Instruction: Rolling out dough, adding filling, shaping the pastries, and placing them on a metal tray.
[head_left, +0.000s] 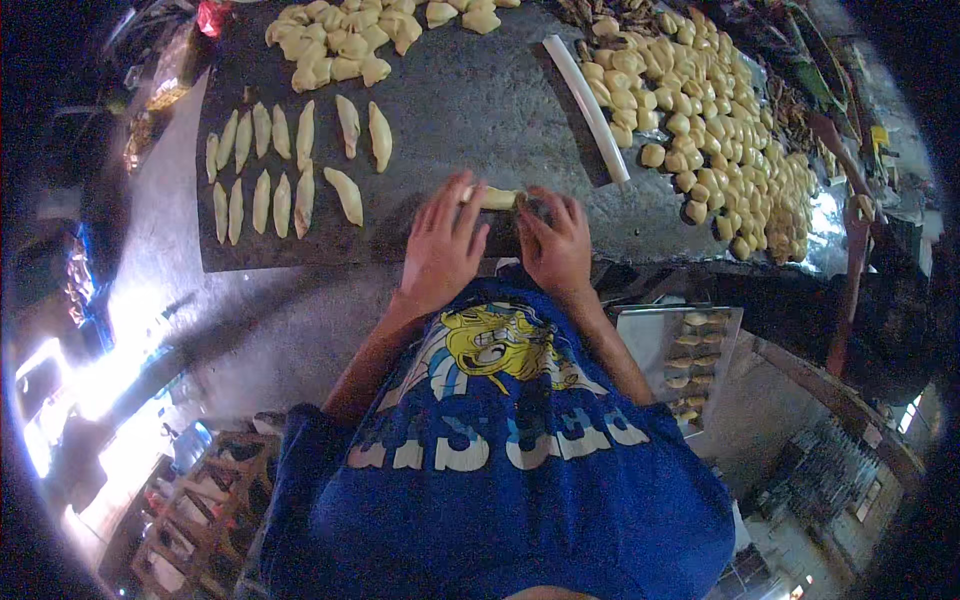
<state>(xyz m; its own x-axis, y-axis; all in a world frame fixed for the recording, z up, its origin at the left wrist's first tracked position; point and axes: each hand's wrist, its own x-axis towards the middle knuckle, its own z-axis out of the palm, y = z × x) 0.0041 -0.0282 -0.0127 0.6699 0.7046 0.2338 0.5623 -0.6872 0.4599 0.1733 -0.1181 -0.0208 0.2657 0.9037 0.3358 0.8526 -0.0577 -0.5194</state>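
A pale elongated dough roll (492, 197) lies on the dark worktop (460, 110) in front of me. My left hand (443, 240) has its fingertips curled on the roll's left part. My right hand (553, 240) grips the roll's right end with thumb and fingers. To the left, two rows of shaped, tapered dough pieces (283, 205) lie side by side. Folded, lumpy dough pieces (330, 40) sit at the back.
A white rod (585, 108) lies right of my hands, beside many round dough balls (710, 130). A metal tray (722, 330) with shaped pieces is below the worktop at right. A wooden crate-like rack (190, 505) stands at lower left.
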